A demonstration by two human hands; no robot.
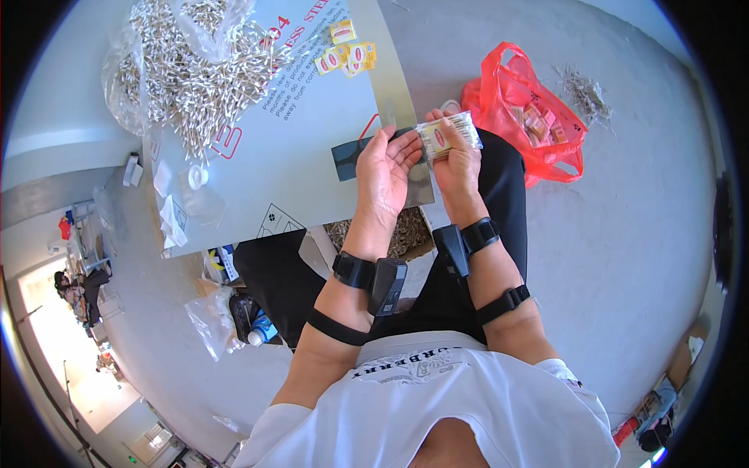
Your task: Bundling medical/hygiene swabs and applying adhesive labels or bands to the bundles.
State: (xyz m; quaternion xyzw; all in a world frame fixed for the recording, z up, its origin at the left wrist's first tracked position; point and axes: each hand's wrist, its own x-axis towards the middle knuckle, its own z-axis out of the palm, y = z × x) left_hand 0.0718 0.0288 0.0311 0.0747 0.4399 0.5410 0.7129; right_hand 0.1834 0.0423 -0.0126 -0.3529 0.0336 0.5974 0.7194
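My right hand [459,165] grips a clear packet of cotton swabs [438,139] with a yellow and red label, thumb on top, just off the right edge of the table. Beside it, my left hand [384,170] is turned palm up with its fingers apart and holding nothing. Its fingertips reach close to the packet's left end; whether they touch it I cannot tell. Under the left hand a dark rectangular patch [347,160] shows on the tabletop. Several small yellow cards [360,56] with red ovals lie at the table's far right.
A large heap of loose cotton swabs [207,78] spills from clear plastic on the table [289,179]. A tape roll [198,177] sits near its left edge. On the floor at right, a red plastic bag [499,97] holds packets, beside scattered swabs [587,97]. An open box [417,251] stands below the table.
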